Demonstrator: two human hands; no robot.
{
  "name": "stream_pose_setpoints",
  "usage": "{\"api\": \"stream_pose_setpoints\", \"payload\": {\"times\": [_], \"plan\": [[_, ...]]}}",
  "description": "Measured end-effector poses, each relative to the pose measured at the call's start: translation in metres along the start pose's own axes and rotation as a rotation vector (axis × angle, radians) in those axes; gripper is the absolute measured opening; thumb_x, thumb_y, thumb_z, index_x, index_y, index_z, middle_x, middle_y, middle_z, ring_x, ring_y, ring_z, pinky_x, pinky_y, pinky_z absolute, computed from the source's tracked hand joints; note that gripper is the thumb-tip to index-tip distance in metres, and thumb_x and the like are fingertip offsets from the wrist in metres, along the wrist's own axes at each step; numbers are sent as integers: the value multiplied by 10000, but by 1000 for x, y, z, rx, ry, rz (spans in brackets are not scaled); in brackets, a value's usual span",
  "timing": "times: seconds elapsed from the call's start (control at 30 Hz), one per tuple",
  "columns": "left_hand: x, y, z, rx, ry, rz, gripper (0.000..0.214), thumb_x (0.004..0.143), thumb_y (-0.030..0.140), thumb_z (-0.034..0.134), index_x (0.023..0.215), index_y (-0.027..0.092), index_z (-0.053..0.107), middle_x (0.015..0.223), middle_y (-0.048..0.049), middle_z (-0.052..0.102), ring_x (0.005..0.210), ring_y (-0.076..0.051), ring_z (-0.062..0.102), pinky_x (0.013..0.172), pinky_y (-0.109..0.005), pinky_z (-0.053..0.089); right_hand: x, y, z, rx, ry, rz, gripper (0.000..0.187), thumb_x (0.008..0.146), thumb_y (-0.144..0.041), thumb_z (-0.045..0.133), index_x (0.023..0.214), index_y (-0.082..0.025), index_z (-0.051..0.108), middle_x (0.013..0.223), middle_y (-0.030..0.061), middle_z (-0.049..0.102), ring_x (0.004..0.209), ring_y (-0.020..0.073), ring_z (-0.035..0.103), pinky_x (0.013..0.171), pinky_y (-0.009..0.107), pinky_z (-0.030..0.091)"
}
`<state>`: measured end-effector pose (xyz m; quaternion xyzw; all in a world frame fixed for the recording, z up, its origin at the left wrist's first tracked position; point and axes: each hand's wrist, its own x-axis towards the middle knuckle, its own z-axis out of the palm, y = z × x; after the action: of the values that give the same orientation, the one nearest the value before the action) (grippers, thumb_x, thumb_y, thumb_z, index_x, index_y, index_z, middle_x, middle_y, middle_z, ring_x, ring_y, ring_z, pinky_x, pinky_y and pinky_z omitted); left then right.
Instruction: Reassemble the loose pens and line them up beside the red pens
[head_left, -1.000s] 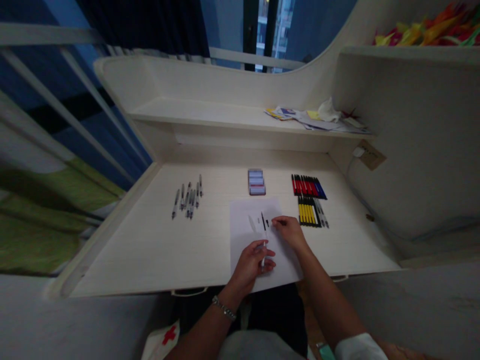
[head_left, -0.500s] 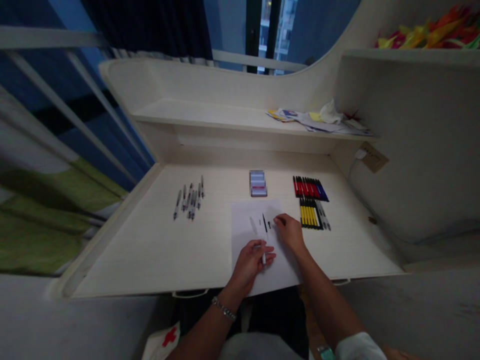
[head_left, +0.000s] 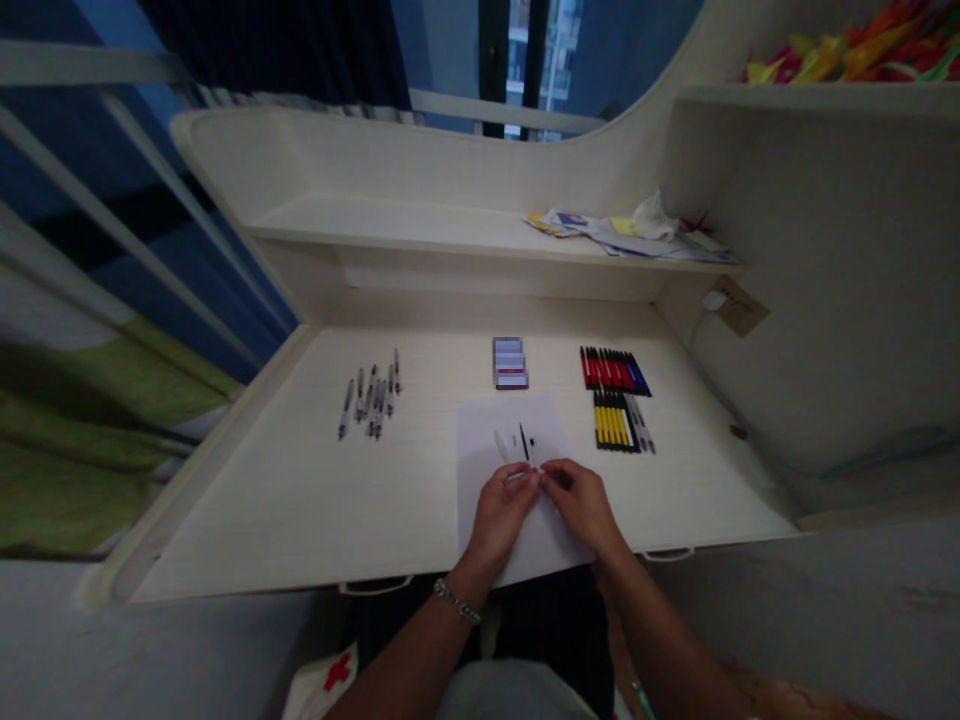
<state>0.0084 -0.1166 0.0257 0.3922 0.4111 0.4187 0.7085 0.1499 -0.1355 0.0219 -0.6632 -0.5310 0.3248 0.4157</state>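
Observation:
Over a white sheet of paper [head_left: 474, 520], my left hand [head_left: 501, 508] and my right hand [head_left: 581, 498] meet at the fingertips. Closed fingers of the left hand grip a whitish pen barrel, mostly hidden now. The right hand pinches at the same spot; whatever is in its fingers is too small to make out. Just beyond the fingertips lie pen parts: a clear pale piece [head_left: 501, 444], a tiny grey piece [head_left: 514, 440], a thin black refill [head_left: 524, 440] and a small black piece [head_left: 532, 442].
Several clear pens [head_left: 375, 400] lie at the left. Red and blue pens [head_left: 611, 371] form a row at the right, with yellow pens [head_left: 612, 421] and clear ones below. A phone-like rectangle [head_left: 510, 363] lies behind the paper. Papers [head_left: 600, 230] rest on the shelf.
My right hand has moved back from the small parts to join the left. The left has tilted upward, its fingers closing in, and the barrel is now largely covered.

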Motion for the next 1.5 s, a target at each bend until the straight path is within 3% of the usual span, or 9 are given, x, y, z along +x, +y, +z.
{"api": "stream_pose_setpoints", "payload": {"times": [0.1, 0.23, 0.33, 0.5, 0.77, 1.0, 1.13, 1.5], "plan": [[-2, -4, -12, 254, 46, 101, 251, 713, 278, 729, 920, 155, 659, 941, -100, 704, 887, -194, 652, 833, -314, 495, 29, 10, -9, -178, 84, 71, 269, 798, -332, 594, 992, -178, 699, 921, 81, 724, 839, 209, 662, 778, 298, 479], [-8, -12, -33, 672, 95, 246, 166, 758, 231, 649, 916, 189, 681, 898, -46, 700, 808, -186, 643, 803, -344, 500, 52, 13, -10, -446, 48, 107, 256, 816, -302, 566, 993, -196, 716, 967, 74, 724, 910, 203, 657, 816, 271, 445], [-12, -15, -44, 864, 96, 338, 173, 769, 184, 614, 927, 199, 683, 914, -41, 688, 825, -191, 626, 810, -358, 491, 53, 9, -6, -591, 30, 76, 240, 841, -294, 532, 958, -221, 728, 976, 65, 724, 930, 200, 651, 804, 254, 423], [-13, -18, -48, 1001, 42, 412, 159, 766, 141, 616, 901, 196, 679, 918, -49, 683, 898, -215, 595, 841, -376, 463, 44, 6, 1, -685, 45, 43, 257, 862, -299, 497, 931, -227, 734, 947, 70, 726, 915, 207, 649, 782, 258, 405], [-11, -18, -41, 1099, 21, 461, 120, 784, 133, 612, 885, 174, 662, 889, -65, 677, 875, -224, 566, 816, -368, 446, 41, 6, 2, -617, 88, 49, 269, 866, -317, 492, 933, -208, 730, 915, 73, 725, 870, 199, 651, 760, 255, 408], [-13, -17, -38, 1066, 38, 483, 95, 811, 176, 588, 866, 184, 665, 875, -62, 679, 860, -217, 590, 801, -358, 459, 19, 25, -10, -484, 240, 38, 317, 885, -312, 437, 992, -179, 704, 934, 77, 711, 851, 193, 640, 773, 264, 430], [-18, -16, -39, 977, 60, 464, 118, 829, 262, 586, 864, 190, 673, 863, -51, 691, 825, -200, 623, 779, -337, 479, 17, 28, -8, -483, 198, 18, 304, 875, -310, 462, 1022, -176, 692, 959, 79, 702, 867, 185, 635, 801, 259, 433], [-22, -10, -39, 852, 80, 383, 152, 831, 314, 581, 852, 204, 685, 828, -18, 713, 743, -161, 649, 722, -287, 504, 52, 7, 6, -709, 42, 140, 282, 865, -362, 507, 970, -177, 691, 941, 100, 702, 916, 207, 629, 808, 273, 402]]}}
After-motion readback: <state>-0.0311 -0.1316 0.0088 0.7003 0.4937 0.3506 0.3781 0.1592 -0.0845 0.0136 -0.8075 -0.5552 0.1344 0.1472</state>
